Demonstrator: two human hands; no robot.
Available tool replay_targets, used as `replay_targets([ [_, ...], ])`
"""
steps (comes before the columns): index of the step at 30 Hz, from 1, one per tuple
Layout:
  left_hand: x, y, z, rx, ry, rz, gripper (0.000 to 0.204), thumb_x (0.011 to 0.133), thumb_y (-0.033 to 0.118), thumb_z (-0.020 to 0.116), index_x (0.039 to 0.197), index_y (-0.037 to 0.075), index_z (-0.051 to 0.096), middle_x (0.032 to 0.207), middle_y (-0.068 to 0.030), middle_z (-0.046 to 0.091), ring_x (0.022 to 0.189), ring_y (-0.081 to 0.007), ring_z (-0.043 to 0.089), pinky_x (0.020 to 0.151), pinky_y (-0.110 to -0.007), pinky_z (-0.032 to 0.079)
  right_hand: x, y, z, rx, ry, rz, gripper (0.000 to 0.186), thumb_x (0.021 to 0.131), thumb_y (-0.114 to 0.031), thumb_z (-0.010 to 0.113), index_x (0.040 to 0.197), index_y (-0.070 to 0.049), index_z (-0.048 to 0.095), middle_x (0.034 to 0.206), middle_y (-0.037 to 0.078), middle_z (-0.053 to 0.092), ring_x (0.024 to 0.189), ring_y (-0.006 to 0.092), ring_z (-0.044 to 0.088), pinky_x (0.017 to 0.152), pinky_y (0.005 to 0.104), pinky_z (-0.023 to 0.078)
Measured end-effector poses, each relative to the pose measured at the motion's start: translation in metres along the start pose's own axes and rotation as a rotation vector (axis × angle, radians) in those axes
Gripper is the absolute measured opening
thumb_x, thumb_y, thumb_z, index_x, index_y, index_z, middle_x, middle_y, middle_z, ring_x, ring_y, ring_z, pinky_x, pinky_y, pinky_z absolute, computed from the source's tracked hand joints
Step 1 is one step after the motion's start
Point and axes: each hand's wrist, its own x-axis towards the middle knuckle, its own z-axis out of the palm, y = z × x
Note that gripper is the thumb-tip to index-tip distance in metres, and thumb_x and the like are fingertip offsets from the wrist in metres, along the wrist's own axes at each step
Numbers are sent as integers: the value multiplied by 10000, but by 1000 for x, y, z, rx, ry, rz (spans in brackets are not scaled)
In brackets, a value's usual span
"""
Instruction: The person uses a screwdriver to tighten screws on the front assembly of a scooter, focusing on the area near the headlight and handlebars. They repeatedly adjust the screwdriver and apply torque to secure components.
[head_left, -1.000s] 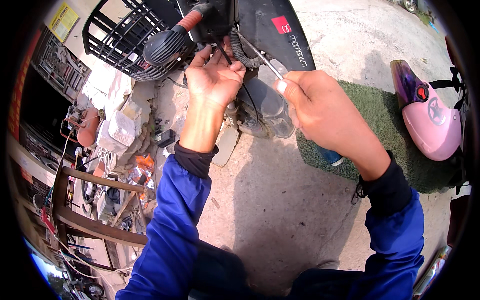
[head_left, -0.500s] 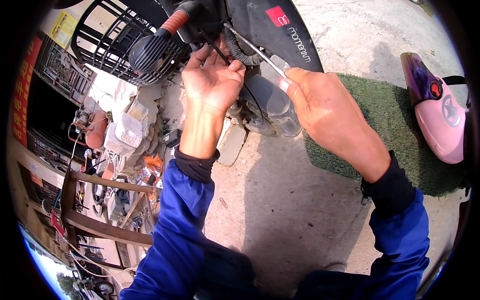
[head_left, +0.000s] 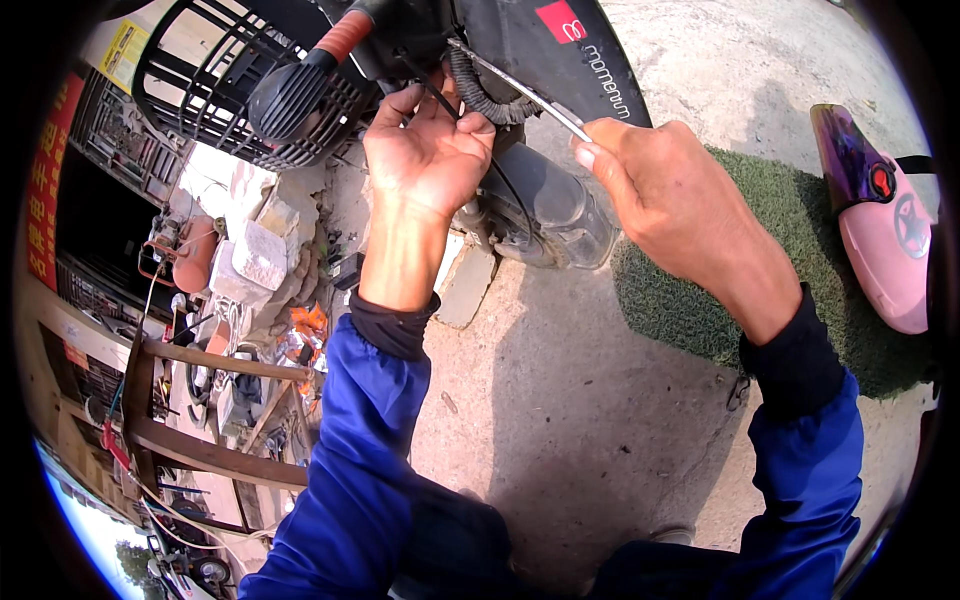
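Observation:
My left hand (head_left: 425, 160) is palm up under the front of a black scooter (head_left: 400, 30), its fingers curled round a thin black cable (head_left: 515, 190). Some of its fingertips are hidden behind the cable and scooter body. My right hand (head_left: 670, 190) is closed on a slim metal tool (head_left: 525, 90), whose grip end is hidden in the fist. The tool's shaft slants up and left, its far end at the scooter body beside a black ribbed hose (head_left: 480, 95). I cannot make out what the tip touches.
A black basket (head_left: 200, 85) and a handlebar grip with a red band (head_left: 345, 38) stand at upper left. A pink helmet (head_left: 885, 250) rests on green matting (head_left: 680, 290) at right. Rubble (head_left: 260, 255), an orange tank (head_left: 195, 250) and a wooden frame (head_left: 215, 455) line the left.
My right hand has shifted a little right and up, tilting the tool's shaft flatter while its far end stays in place. The left hand keeps its position on the cable.

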Motion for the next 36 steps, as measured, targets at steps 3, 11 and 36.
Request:
replay_targets([
  [3,-4,4,3,-20,-27,-35,325,889,236,617,1166,65,613,1126,-46,698,946,-172,589,726,-307,393,-2,-6,3,45,-27,32,230,1067,-146,511,951,22,616,547,166,439,439,223,397,469,368,346],
  [11,-11,-2,10,3,-61,-25,371,870,263,680,1161,49,592,1067,-58,671,933,-195,578,753,-324,415,-4,-81,54,797,105,413,291,1106,-151,411,1284,44,533,665,35,527,483,99,493,446,272,410],
  [36,-10,-8,12,121,-47,94,245,998,236,654,1185,79,633,1153,-29,667,1064,-197,590,928,-410,475,15,-92,69,1230,90,466,437,1100,-193,448,1447,73,444,670,46,518,460,146,524,454,283,436],
])
